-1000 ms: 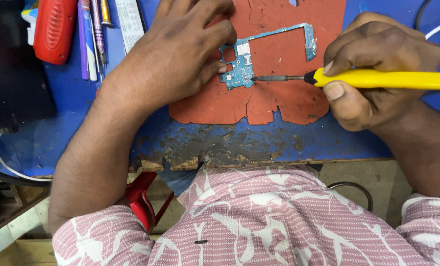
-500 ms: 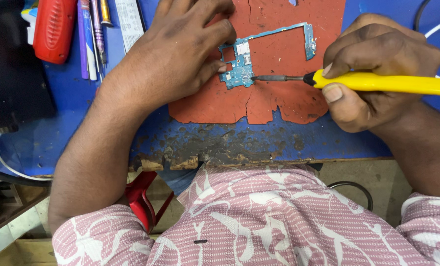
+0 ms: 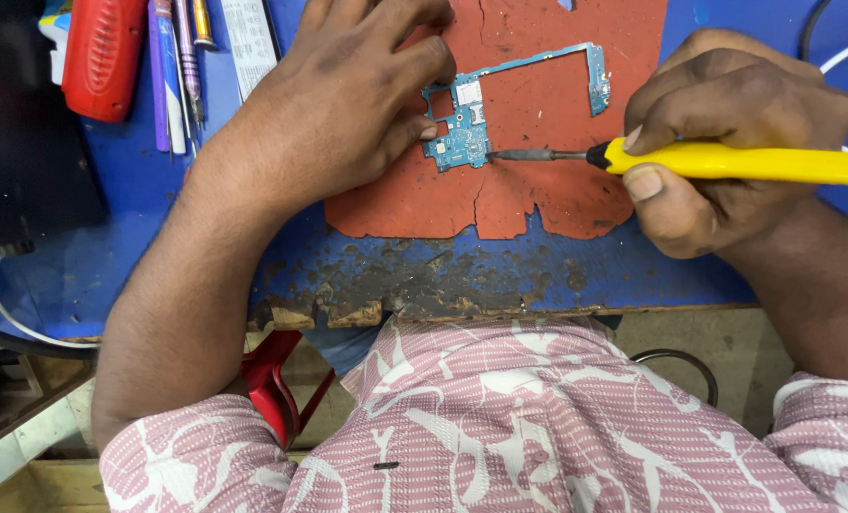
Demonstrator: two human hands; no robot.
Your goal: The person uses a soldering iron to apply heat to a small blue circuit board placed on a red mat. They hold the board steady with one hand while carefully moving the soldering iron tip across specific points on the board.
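Note:
A blue phone circuit board lies on a torn red mat on the blue worktable. My left hand presses on the board's left part, fingertips holding it down. My right hand grips a yellow-handled soldering iron. Its dark metal tip touches the board's lower right edge.
A red tool, pens and screwdrivers and a white strip lie at the table's back left. A black object covers the far left. The front table edge is burnt and chipped. Cables run at the right.

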